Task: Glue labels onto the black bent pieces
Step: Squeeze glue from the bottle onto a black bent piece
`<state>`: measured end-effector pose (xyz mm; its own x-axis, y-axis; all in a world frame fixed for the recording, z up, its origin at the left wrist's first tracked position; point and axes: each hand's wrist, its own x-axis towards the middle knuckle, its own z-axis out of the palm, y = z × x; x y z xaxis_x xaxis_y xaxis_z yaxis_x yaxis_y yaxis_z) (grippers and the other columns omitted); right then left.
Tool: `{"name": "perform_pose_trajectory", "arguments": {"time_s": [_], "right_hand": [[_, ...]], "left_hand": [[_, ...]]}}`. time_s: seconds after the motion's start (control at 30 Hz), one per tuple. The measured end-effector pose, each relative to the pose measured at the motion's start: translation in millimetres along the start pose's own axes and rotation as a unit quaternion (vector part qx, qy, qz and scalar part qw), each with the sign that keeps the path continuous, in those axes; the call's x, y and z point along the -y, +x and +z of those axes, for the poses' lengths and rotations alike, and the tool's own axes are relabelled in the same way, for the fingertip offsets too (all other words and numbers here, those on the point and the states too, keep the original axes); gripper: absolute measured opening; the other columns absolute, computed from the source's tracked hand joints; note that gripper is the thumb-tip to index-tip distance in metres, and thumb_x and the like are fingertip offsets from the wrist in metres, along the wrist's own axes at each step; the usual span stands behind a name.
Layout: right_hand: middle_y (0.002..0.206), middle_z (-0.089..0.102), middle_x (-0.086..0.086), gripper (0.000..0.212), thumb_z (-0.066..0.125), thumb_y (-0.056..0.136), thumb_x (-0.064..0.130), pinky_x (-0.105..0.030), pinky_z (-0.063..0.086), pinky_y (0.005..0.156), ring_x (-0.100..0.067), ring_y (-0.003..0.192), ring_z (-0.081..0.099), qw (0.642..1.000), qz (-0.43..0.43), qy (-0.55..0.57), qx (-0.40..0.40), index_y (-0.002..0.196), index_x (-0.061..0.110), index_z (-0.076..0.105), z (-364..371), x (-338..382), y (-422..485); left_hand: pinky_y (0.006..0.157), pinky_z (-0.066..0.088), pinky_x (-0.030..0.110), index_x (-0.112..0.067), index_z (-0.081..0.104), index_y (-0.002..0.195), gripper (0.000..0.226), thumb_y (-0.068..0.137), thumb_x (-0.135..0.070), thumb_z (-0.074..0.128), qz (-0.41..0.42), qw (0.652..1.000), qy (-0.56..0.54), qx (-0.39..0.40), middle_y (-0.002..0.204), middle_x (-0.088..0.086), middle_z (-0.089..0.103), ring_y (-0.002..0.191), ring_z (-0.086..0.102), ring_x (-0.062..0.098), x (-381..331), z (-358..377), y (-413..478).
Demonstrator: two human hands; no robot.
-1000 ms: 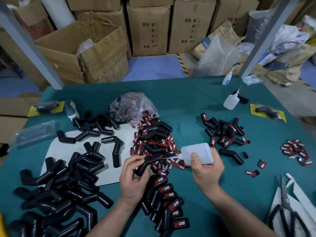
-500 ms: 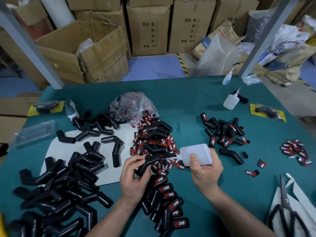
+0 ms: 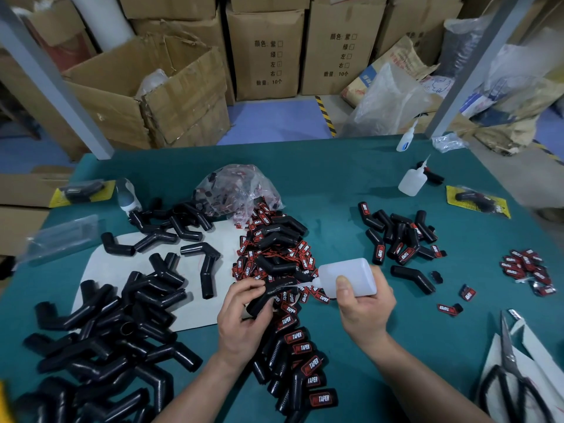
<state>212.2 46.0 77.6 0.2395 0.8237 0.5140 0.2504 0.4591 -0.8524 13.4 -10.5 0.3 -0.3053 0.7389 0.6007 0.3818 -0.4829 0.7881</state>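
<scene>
Glue should go on as one small dot, so the right hand [image 3: 366,309], fingers wrapped round the glue bottle [image 3: 351,276], should squeeze softly with the tip right at the black bent piece [image 3: 265,297] that the fingers of the left hand [image 3: 241,322] pinch, labels [image 3: 287,254] lying just beyond them.

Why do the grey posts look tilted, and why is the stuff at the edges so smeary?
Head view: the wide-angle lens bends straight lines, so the left grey post leans outward. Head view: the centre is sharp, TAPER labels readable, while the clear bag at the left edge smears. Head view: soft, even light, faint shadows, little glare on the glue bottle.
</scene>
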Motion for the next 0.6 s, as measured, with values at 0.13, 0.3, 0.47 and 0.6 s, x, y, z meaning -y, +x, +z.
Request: {"name": "perform_pose_trajectory", "arguments": {"time_s": [0.13,0.3,0.47,0.6], "right_hand": [[0.062,0.050,0.020,0.017,0.066,0.075,0.036,-0.008,0.038,0.048,0.011,0.056,0.052,1.000,-0.003,0.011,0.016,0.080,0.026,0.052,0.1,-1.1,-1.9],[0.063,0.052,0.020,0.023,0.066,0.075,0.036,-0.008,0.039,0.048,0.013,0.058,0.054,1.000,0.002,0.009,0.015,0.080,0.018,0.053,0.5,-2.4,-0.7],[0.062,0.052,0.019,0.018,0.066,0.074,0.037,-0.011,0.040,0.046,0.011,0.057,0.054,1.000,-0.005,0.015,0.006,0.083,0.035,0.050,-0.2,0.4,0.2],[0.063,0.052,0.019,0.019,0.066,0.074,0.037,-0.008,0.040,0.049,0.011,0.057,0.054,1.000,-0.004,0.017,0.007,0.084,0.036,0.050,-0.6,0.2,0.6]], "left_hand": [[0.100,0.053,0.029,-0.013,0.066,0.114,0.023,0.097,-0.027,0.072,0.001,1.000,0.000,-0.004,0.117,0.000,0.065,0.110,0.067,0.017,0.4,-0.1,-0.1],[0.100,0.053,0.028,-0.013,0.066,0.113,0.024,0.097,-0.030,0.072,-0.004,1.000,-0.003,-0.010,0.117,0.000,0.064,0.111,0.067,0.015,-0.5,-0.8,0.0],[0.100,0.053,0.029,-0.014,0.066,0.114,0.023,0.095,-0.025,0.073,-0.001,1.000,-0.001,-0.005,0.120,-0.005,0.064,0.111,0.067,0.016,-0.3,0.0,0.1],[0.100,0.053,0.029,-0.015,0.066,0.114,0.029,0.087,-0.012,0.075,0.015,1.000,0.013,-0.003,0.125,-0.013,0.064,0.111,0.067,0.016,2.1,0.0,-0.1]]}}
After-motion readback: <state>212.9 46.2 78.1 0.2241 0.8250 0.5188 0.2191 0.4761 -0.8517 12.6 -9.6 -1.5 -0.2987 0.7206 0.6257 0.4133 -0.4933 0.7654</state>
